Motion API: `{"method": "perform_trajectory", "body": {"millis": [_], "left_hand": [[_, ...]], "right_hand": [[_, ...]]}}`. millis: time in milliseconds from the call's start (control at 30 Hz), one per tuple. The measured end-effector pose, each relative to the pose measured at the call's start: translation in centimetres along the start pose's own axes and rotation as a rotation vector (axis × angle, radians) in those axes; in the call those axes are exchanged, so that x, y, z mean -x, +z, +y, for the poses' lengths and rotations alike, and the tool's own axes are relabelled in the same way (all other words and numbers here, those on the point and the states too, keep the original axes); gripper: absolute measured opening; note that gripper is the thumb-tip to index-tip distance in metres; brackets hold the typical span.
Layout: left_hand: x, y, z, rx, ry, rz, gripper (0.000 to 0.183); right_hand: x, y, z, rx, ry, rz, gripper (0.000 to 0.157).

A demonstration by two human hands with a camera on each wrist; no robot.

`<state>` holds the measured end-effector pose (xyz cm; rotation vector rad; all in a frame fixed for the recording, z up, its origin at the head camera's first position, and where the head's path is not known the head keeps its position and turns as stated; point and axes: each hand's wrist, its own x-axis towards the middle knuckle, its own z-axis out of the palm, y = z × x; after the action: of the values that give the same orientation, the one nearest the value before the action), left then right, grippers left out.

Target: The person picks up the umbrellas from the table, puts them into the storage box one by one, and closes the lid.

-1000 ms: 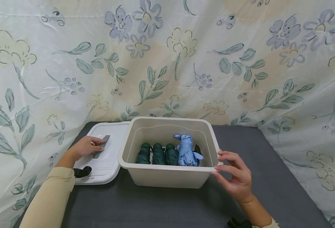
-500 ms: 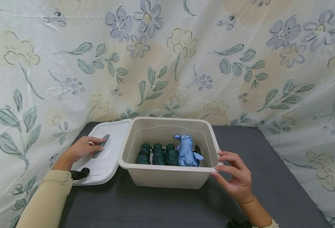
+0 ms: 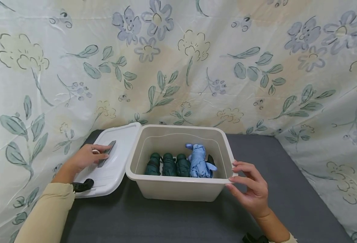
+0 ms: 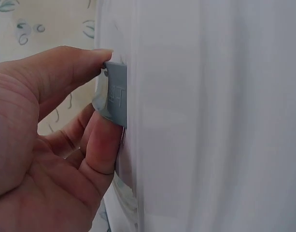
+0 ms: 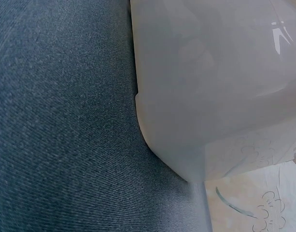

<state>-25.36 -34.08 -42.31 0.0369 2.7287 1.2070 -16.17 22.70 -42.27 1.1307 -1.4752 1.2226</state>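
Observation:
My left hand [image 3: 85,158] pinches the grey handle [image 4: 118,94] of a white lid [image 3: 117,165], thumb on one side and fingers on the other. This lid is tilted, its right edge raised next to a beige plastic storage box [image 3: 181,187]. With thumb and fingers, my right hand [image 3: 251,187] grips the box's rim at the front right corner. Inside the box stand three dark green rolled bundles [image 3: 168,164], which look like folded umbrellas. Beside them are a light blue wrapped bundle [image 3: 199,162] and a partly hidden black thing [image 3: 210,159].
Box and lid are on a dark grey cloth-covered table [image 3: 172,219]. A floral curtain [image 3: 178,67] hangs behind and along both sides. In the right wrist view, the box's outer wall [image 5: 201,87] stands over the grey cloth [image 5: 65,121].
The lid's right edge has risen at the back and the lid has shifted slightly left with my left hand. My right hand and the box have stayed in place.

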Motion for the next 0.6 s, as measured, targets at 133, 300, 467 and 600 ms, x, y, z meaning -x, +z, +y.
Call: {"method": "perform_trajectory", "body": {"millis": [133, 300, 467, 600], "left_hand": [[0.13, -0.21, 0.13, 0.024, 0.012, 0.002, 0.055], [0.22, -0.43, 0.13, 0.067, 0.043, 0.014, 0.056], [0.18, -0.77, 0.00, 0.107, 0.073, 0.028, 0.058], [0.17, -1.04, 0.07, 0.136, 0.091, 0.040, 0.059]], "right_hand": [[-0.01, 0.01, -0.01, -0.004, 0.010, -0.001, 0.023], [-0.11, 0.03, 0.00, 0.003, 0.012, -0.013, 0.023], [-0.18, 0.07, 0.03, 0.008, 0.009, -0.017, 0.023], [-0.19, 0.07, 0.08, 0.017, 0.016, -0.018, 0.023]]}}
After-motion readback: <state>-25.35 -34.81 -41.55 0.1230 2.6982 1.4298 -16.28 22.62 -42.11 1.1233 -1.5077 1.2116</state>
